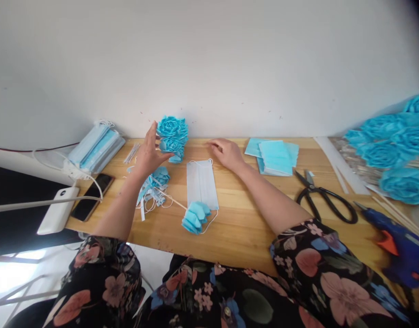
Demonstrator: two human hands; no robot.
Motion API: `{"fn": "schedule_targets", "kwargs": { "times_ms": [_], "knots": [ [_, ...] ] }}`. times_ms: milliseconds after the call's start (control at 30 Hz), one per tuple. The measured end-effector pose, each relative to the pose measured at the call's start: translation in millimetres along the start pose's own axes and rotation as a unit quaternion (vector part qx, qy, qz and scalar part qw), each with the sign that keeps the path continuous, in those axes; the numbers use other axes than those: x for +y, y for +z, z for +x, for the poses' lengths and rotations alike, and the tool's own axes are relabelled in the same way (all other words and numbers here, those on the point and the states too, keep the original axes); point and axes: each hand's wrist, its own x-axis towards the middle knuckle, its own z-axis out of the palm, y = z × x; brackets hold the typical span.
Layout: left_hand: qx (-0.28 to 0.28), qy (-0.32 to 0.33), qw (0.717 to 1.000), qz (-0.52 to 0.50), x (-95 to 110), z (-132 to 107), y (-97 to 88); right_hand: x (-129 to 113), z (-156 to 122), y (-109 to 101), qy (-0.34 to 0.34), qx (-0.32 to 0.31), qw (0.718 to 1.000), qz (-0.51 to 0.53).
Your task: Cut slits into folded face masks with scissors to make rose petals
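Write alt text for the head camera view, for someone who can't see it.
A person's left hand touches a cluster of blue roses on a wooden table, while the right hand rests flat near a face mask. Scissors lie farther right.

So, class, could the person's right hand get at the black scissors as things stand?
Probably yes: the right hand rests empty on the table, and the scissors lie uncovered to its right, with only bare wood between them.

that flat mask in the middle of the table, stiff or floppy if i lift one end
Probably floppy: the mask looks like thin fabric lying flat on the table. Likely light, so a push should slide it. The folded blue piece at its near end might shift.
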Motion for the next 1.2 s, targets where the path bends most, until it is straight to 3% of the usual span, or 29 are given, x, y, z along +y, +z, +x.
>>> {"fn": "schedule_targets", "kwargs": {
  "times_ms": [133,267,467,700,833,1033,1200],
  "knots": [
    [0.019,-0.009,1.0,-0.008,-2,-6,2.5,-12,9,-2,-0.031,0.037,0.997,0.056],
    [0.028,-0.028,0.999,-0.012,-5,-14,7.9,-27,33,-1,-0.07,0.02,0.995,0.072],
    [0.053,-0.033,0.998,-0.009,-2,-16,10.1,-55,79,8,-0.178,-0.001,0.984,-0.008],
    [0.059,-0.048,0.997,0.025,12,-20,3.6,-73,122,32,-0.308,-0.083,0.943,-0.097],
    [0.056,-0.068,0.996,0.031,17,-22,4.1,-78,143,29,-0.306,-0.131,0.935,-0.12],
    [0.024,-0.085,0.996,0.012,19,-21,5.0,-108,159,2,-0.254,-0.151,0.95,-0.103],
    [0.006,-0.094,0.995,-0.02,20,-21,7.9,-119,158,2,-0.19,-0.126,0.974,0.0]
  ]
}}
